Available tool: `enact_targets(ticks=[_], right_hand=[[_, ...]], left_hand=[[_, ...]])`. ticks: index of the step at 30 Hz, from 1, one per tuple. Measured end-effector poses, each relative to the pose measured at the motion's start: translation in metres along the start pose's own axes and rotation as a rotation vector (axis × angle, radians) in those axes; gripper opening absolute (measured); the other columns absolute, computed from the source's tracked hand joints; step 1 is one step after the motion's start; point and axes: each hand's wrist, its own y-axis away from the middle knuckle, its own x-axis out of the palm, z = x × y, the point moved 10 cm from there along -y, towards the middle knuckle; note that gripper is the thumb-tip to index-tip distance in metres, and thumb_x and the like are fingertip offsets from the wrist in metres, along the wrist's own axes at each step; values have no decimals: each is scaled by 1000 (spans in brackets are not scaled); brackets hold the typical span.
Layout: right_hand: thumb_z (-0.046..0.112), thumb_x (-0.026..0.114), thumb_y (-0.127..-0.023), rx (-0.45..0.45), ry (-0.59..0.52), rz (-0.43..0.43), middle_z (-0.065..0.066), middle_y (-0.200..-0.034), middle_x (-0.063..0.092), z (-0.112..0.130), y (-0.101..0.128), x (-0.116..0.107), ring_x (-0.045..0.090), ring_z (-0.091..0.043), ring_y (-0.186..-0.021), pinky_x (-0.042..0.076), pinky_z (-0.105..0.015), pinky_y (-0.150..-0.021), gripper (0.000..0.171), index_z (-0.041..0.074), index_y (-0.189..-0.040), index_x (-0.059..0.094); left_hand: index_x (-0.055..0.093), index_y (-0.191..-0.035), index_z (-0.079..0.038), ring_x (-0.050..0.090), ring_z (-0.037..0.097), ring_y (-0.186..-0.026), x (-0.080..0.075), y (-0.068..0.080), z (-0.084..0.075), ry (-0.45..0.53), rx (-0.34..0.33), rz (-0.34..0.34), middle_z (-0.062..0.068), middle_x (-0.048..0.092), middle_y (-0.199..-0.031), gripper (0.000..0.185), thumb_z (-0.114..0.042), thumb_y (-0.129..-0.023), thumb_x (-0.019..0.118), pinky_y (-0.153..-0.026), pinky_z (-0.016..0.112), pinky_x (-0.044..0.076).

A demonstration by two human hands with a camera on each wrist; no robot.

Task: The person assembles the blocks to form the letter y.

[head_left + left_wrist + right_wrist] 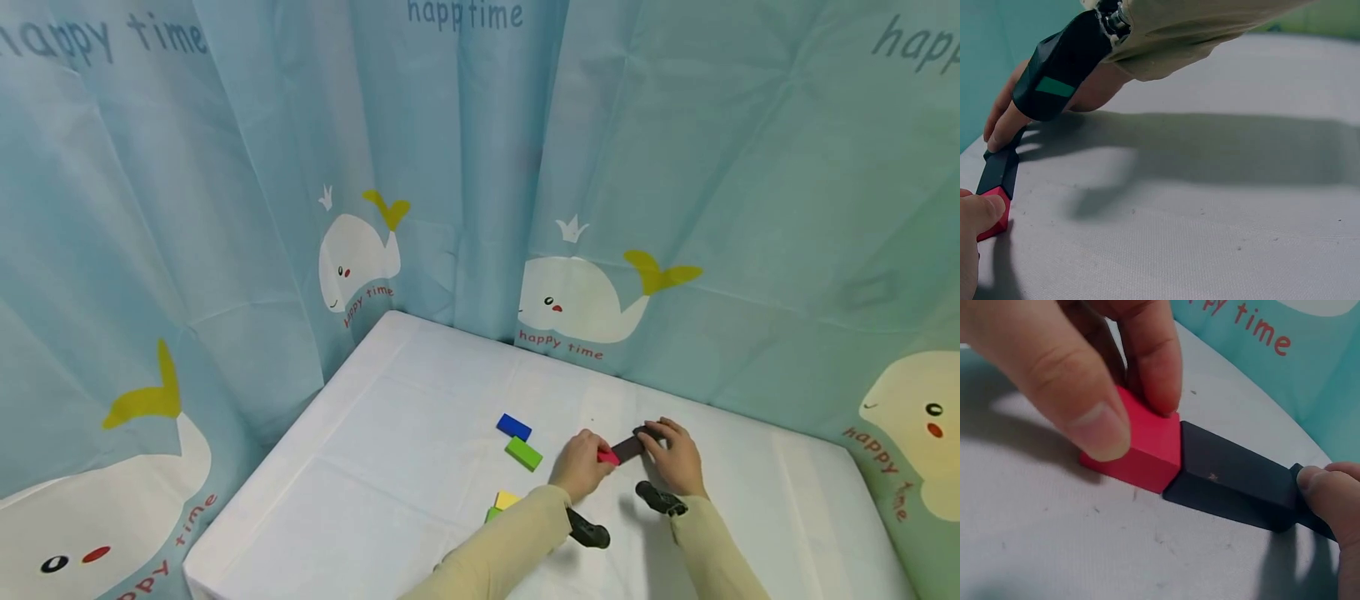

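Note:
A red block (607, 457) (992, 215) (1141, 447) lies on the white table (375, 467), butted end to end against a longer black block (628, 448) (999, 169) (1235, 484). My left hand (581, 462) (1104, 369) pinches the red block between thumb and fingers. The left thumb shows at the lower left edge of the left wrist view. My right hand (678, 454) (1010, 119) (1332, 487) holds the far end of the black block with its fingertips. Both blocks rest flat on the cloth.
Left of the hands lie a blue block (513, 427) and a green block (523, 453). A yellow block (506, 500) and another green one (492, 514) peek out by my left sleeve. Whale-print curtains (600, 208) close off the table's back and left sides.

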Motion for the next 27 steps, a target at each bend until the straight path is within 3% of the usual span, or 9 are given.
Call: enact_targets(ticks=[13, 21, 27], right_hand=[[23, 64, -96, 18, -7, 62, -32, -139, 43, -2, 1, 2, 36, -52, -129, 28, -63, -103, 42, -8, -125, 61], [21, 64, -95, 15, -24, 57, -32, -139, 44, -4, 1, 4, 36, -53, -129, 29, -63, -103, 40, -8, -123, 62], [20, 65, -95, 6, -16, 5, -32, -138, 44, -10, 1, 0, 36, -53, -128, 28, -63, -103, 40, -8, -123, 62]], left_hand=[[70, -97, -17, 51, 0, -78, -4, 2, -3, -12, 30, -19, -10, 57, -89, 21, -25, -82, 81, -71, 13, 41], [70, -96, -17, 51, 0, -78, -5, 2, -2, -7, 22, -11, -10, 57, -89, 19, -25, -82, 80, -71, 13, 41], [70, -96, -17, 50, 0, -77, -7, 3, -4, 4, 23, -9, -10, 56, -88, 19, -26, -82, 80, -69, 13, 41]])
